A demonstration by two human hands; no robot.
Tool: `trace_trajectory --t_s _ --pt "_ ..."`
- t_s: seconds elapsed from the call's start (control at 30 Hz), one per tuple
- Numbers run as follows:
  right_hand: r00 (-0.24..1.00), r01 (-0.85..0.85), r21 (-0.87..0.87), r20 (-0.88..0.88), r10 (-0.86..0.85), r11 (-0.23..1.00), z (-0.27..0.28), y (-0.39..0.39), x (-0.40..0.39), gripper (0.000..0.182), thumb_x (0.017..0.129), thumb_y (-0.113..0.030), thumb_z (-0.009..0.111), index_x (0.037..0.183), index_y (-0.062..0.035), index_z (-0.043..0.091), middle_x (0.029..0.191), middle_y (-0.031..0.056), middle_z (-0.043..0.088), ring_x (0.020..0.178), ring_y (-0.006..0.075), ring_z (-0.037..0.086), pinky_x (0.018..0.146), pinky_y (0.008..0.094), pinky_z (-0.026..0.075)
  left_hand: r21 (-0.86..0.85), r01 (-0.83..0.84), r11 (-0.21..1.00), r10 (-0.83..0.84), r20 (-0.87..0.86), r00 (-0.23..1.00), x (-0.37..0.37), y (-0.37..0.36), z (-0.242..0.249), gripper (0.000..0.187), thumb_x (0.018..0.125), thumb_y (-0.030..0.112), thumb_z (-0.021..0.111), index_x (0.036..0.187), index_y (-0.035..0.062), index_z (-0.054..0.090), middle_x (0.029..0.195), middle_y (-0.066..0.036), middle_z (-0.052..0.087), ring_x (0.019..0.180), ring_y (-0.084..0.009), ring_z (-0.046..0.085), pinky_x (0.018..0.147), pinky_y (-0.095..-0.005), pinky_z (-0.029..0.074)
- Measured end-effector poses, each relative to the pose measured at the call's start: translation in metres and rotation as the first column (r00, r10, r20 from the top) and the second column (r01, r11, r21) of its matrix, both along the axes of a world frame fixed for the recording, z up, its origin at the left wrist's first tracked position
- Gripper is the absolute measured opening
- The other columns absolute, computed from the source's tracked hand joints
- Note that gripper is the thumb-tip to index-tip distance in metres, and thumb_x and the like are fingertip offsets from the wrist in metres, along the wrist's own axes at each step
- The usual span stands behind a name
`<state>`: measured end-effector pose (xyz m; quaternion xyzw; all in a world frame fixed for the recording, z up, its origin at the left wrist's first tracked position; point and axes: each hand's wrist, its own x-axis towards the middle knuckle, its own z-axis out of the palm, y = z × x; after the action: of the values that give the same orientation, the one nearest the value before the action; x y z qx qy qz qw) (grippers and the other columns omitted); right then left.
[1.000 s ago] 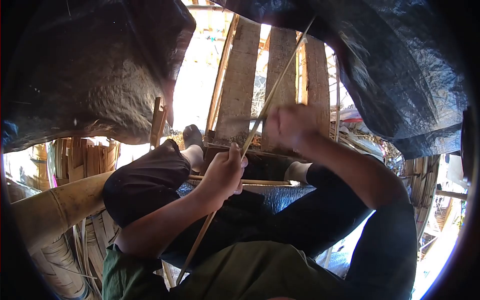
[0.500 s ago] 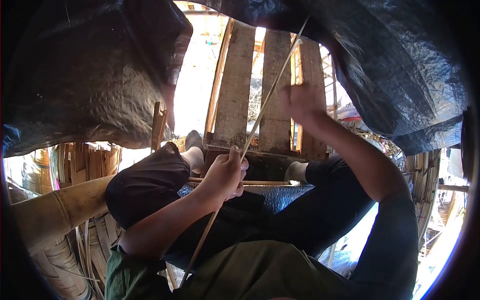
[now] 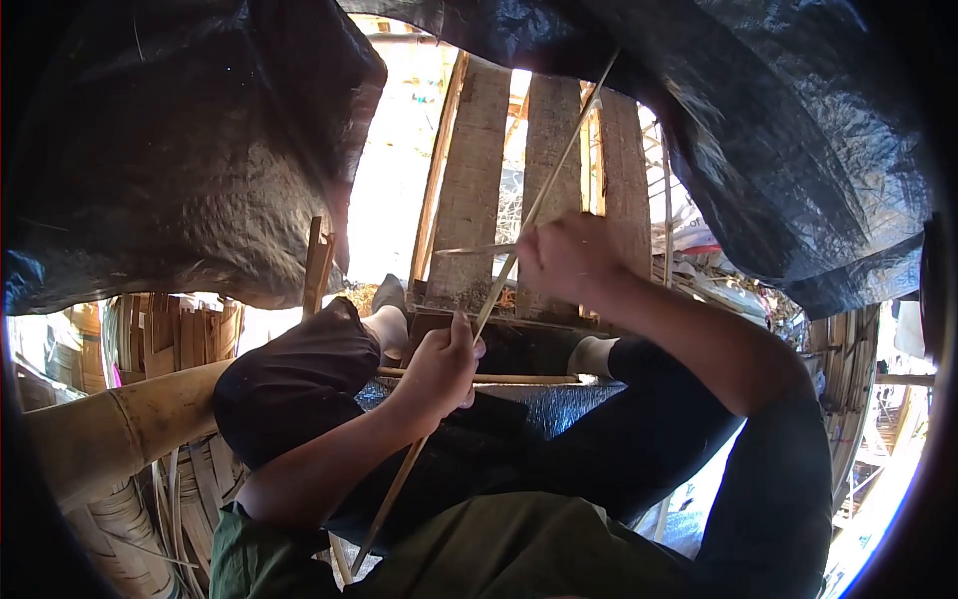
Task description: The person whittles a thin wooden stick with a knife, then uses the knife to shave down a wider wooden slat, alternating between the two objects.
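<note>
A long thin pale strip (image 3: 552, 180) runs diagonally from below my left forearm up past the wooden boards. My left hand (image 3: 445, 367) is closed around its lower part, thumb upward. Higher up, my right hand (image 3: 562, 257) is closed beside the strip. A narrow blade-like piece (image 3: 469, 250) sticks out to the left from my right hand, across the strip; it looks like a knife, though its handle is hidden in the fist. Where my right fingers touch the strip cannot be made out.
Wooden boards (image 3: 471, 170) stand ahead between dark plastic sheets (image 3: 180, 160). A thick bamboo pole (image 3: 130, 424) lies at the left, with woven bamboo below it. My bent legs are on both sides, and a thin stick (image 3: 519, 379) crosses between them.
My right hand has come down and left along the strip, and the blade-like piece now shows beside it. My left hand has shifted slightly down and left, still around the strip.
</note>
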<state>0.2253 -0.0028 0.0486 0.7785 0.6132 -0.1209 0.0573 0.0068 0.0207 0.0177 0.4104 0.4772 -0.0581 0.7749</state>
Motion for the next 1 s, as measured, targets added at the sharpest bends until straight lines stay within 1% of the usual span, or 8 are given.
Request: trace_trajectory --t_s 0.13,0.2,0.3,0.37,0.47,0.63,0.87,1.0 --pt "0.931 -0.039 0.08 0.366 0.007 0.996 -0.023 0.004 0.071 0.042 0.094 -0.031 0.038 0.079 -0.0047 0.067 0.077 0.0188 0.068 0.074 0.0318 0.069 0.065 0.0448 0.055 0.065 0.048 0.997 -0.049 0.008 0.999 0.0 -0.003 0.004 0.048 0.102 0.043 0.028 0.075 0.0077 0.044 0.051 0.002 0.032 0.033 -0.0115 0.033 0.031 -0.0268 0.029" --pt "0.945 0.24 0.231 0.165 -0.281 0.943 -0.035 0.004 0.097 0.042 0.095 -0.029 0.036 0.085 -0.0033 0.067 0.078 0.0194 0.068 0.074 0.0327 0.069 0.066 0.0456 0.055 -0.001 0.044 0.999 -0.043 0.021 0.999 0.0 0.002 0.006 0.047 0.102 0.043 0.027 0.075 0.009 0.043 0.05 0.002 0.03 0.033 -0.0111 0.03 0.03 -0.0267 0.028" --pt "0.937 0.341 0.124 -0.123 -0.326 0.932 -0.021 0.005 0.031 0.045 0.095 -0.029 0.037 0.07 -0.0015 0.062 0.065 0.0199 0.063 0.062 0.0337 0.066 0.062 0.0483 0.055 -0.217 0.048 0.975 -0.032 0.076 0.997 -0.004 0.023 0.014 0.045 0.102 0.043 0.025 0.073 0.0119 0.04 0.049 0.004 0.027 0.033 -0.0104 0.026 0.029 -0.0267 0.025" --pt "0.983 0.105 0.15 -0.166 -0.08 0.983 -0.006 -0.012 -0.02 0.046 0.095 -0.029 0.039 0.063 -0.003 0.061 0.057 0.0202 0.058 0.056 0.0325 0.065 0.054 0.0473 0.053 -0.364 0.094 0.927 -0.054 0.12 0.991 -0.006 0.026 0.014 0.042 0.101 0.043 0.023 0.071 0.0157 0.036 0.05 0.005 0.023 0.034 -0.0094 0.021 0.029 -0.0263 0.02" --pt "0.983 -0.024 0.091 -0.177 0.04 0.996 0.002 -0.025 -0.038 0.043 0.094 -0.028 0.042 0.065 -0.0028 0.061 0.05 0.0194 0.054 0.052 0.0313 0.064 0.05 0.0466 0.053 -0.413 0.091 0.906 -0.062 0.084 0.995 -0.004 0.019 0.024 0.031 0.096 0.032 0.028 0.069 0.0177 0.034 0.05 0.005 0.022 0.036 -0.0077 0.018 0.032 -0.0229 0.015" --pt "0.969 0.246 0.348 -0.096 -0.227 0.905 -0.029 -0.002 0.023 0.046 0.092 -0.029 0.044 0.059 -0.0022 0.059 0.052 0.0183 0.056 0.051 0.0336 0.062 0.054 0.0459 0.054 -0.54 0.12 0.833 -0.054 0.135 0.989 -0.004 0.023 0.023 0.026 0.09 0.028 0.029 0.067 0.018 0.034 0.048 0.005 0.022 0.035 -0.0084 0.018 0.032 -0.0241 0.013" --pt "0.982 0.026 -0.05 -0.184 -0.035 0.998 0.006 -0.021 -0.039 0.037 0.09 -0.029 0.044 0.071 -0.0047 0.063 0.06 0.0171 0.061 0.055 0.0309 0.063 0.056 0.0439 0.054 -0.511 0.13 0.85 -0.103 0.082 0.991 -0.004 0.021 0.023 0.028 0.09 0.03 0.026 0.066 0.0182 0.033 0.047 0.005 0.024 0.035 -0.0093 0.02 0.032 -0.0253 0.015" --pt "0.977 0.211 0.143 -0.052 -0.205 0.967 -0.002 0.0 0.008 0.038 0.094 -0.028 0.041 0.074 -0.0039 0.064 0.06 0.0149 0.059 0.06 0.0296 0.065 0.056 0.0438 0.054 -0.533 0.126 0.837 -0.078 0.112 0.991 -0.004 0.021 0.028 0.028 0.09 0.03 0.029 0.064 0.0185 0.031 0.046 0.005 0.023 0.034 -0.0083 0.018 0.032 -0.0243 0.014"
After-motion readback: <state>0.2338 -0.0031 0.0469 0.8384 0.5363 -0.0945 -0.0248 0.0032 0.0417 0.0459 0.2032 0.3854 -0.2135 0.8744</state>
